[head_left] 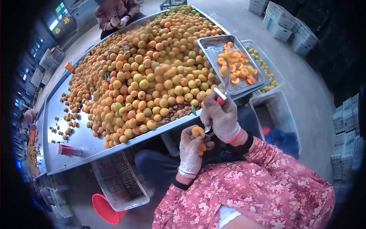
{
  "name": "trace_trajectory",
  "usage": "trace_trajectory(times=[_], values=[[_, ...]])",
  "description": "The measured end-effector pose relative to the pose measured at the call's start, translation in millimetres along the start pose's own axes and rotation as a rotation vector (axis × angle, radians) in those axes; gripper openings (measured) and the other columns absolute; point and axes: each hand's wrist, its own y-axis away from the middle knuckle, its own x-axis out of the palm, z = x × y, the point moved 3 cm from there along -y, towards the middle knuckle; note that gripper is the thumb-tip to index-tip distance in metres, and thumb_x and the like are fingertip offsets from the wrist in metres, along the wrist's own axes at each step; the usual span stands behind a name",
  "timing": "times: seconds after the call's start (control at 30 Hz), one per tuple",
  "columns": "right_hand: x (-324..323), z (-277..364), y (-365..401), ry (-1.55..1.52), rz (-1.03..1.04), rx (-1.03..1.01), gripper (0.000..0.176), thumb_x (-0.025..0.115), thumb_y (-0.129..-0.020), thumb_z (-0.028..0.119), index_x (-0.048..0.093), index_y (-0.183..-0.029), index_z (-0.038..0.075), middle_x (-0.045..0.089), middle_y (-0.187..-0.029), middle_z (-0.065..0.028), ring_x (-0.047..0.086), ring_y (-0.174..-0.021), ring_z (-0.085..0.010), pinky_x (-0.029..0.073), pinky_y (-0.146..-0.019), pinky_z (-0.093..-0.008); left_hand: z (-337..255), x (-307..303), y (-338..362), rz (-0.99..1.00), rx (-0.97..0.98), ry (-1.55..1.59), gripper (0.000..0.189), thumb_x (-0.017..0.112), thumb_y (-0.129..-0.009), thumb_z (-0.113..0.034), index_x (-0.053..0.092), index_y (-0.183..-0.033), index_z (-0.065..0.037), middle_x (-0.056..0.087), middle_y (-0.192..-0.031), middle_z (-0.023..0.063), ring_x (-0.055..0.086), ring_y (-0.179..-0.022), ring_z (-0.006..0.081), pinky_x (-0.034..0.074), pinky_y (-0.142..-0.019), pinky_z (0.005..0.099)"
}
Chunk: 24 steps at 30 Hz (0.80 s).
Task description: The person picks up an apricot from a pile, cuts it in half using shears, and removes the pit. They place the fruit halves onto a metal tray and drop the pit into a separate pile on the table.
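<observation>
My left hand [190,150], in a soiled white knitted glove, closes on a cut apricot [198,132]; an orange half shows above the fingers and another orange piece below. My right hand [223,117], gloved too, grips a curved knife [228,76] with some red at its handle. Its blade points up past the tray's near side, and a metal tip shows below the fist beside the left hand. Cut apricot halves [237,64] lie in a metal tray [207,45] at the table's right corner. A big heap of whole apricots [152,76] spreads beyond both hands.
The metal table [61,152] bears a red-and-silver can [68,149] and loose pits. Below stand a plastic crate [118,179], a red basin [105,210] and a clear bin [276,110]. Another gloved person [116,15] sits across the table. Crates are stacked right.
</observation>
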Motion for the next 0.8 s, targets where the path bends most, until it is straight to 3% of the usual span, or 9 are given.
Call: trace_trajectory(times=[0.2,0.37,0.43,0.5,0.6,0.73,0.8], values=[[4,1,1,-0.112,0.026,-0.061,0.014,0.063,-0.093,0.013,0.050,-0.091,0.008,0.051,-0.063,0.0028,0.048,-0.050,-0.0039,0.038,-0.045,-0.0187,-1,6,3,-0.005,0.021,0.001,0.033,0.049,-0.088,-0.005,0.039,-0.119,0.000,0.059,-0.098,0.0148,0.065,-0.079,0.0204,0.057,-0.071,0.0320],[3,-4,5,0.066,0.132,-0.236,0.012,0.061,-0.092,0.005,0.050,-0.092,0.006,0.052,-0.067,0.0027,0.048,-0.053,-0.0019,0.039,-0.046,-0.0186,-3,13,4,0.009,0.047,-0.014,0.037,0.051,-0.089,-0.007,0.042,-0.124,0.000,0.060,-0.099,0.0108,0.064,-0.077,0.0163,0.056,-0.069,0.0279],[2,-3,7,0.091,0.160,-0.203,0.011,0.062,-0.091,0.003,0.051,-0.092,0.005,0.051,-0.070,0.0030,0.048,-0.058,-0.0019,0.040,-0.049,-0.0191,-2,13,3,0.003,0.058,0.009,0.038,0.053,-0.089,-0.008,0.043,-0.125,0.000,0.060,-0.099,0.0092,0.064,-0.076,0.0144,0.055,-0.068,0.0262],[6,1,7,0.259,0.191,-0.355,0.012,0.064,-0.090,0.002,0.052,-0.091,0.005,0.050,-0.071,0.0035,0.047,-0.062,-0.0029,0.040,-0.053,-0.0199,0,10,1,-0.039,0.073,-0.116,0.040,0.056,-0.089,-0.010,0.045,-0.127,-0.001,0.060,-0.099,0.0061,0.062,-0.074,0.0110,0.054,-0.066,0.0233],[3,-1,8,0.315,0.214,-0.395,0.013,0.065,-0.088,0.001,0.052,-0.091,0.004,0.050,-0.072,0.0036,0.047,-0.065,-0.0039,0.040,-0.057,-0.0209,-4,14,5,-0.061,0.075,-0.164,0.039,0.059,-0.089,-0.014,0.046,-0.125,-0.002,0.059,-0.096,0.0052,0.059,-0.071,0.0085,0.051,-0.063,0.0214],[4,-3,8,0.350,0.224,-0.424,0.014,0.065,-0.088,0.000,0.052,-0.091,0.004,0.051,-0.073,0.0033,0.047,-0.066,-0.0035,0.040,-0.057,-0.0204,-2,20,10,-0.102,0.099,-0.287,0.037,0.059,-0.090,-0.013,0.047,-0.123,-0.002,0.059,-0.093,0.0046,0.057,-0.068,0.0076,0.049,-0.059,0.0206],[3,-9,6,0.154,0.148,-0.277,0.013,0.065,-0.089,0.001,0.052,-0.091,0.004,0.051,-0.072,0.0031,0.047,-0.065,-0.0034,0.040,-0.057,-0.0202,-1,25,10,-0.162,0.125,-0.306,0.038,0.060,-0.092,-0.018,0.043,-0.123,-0.002,0.056,-0.082,0.0032,0.055,-0.063,0.0076,0.042,-0.055,0.0195]])
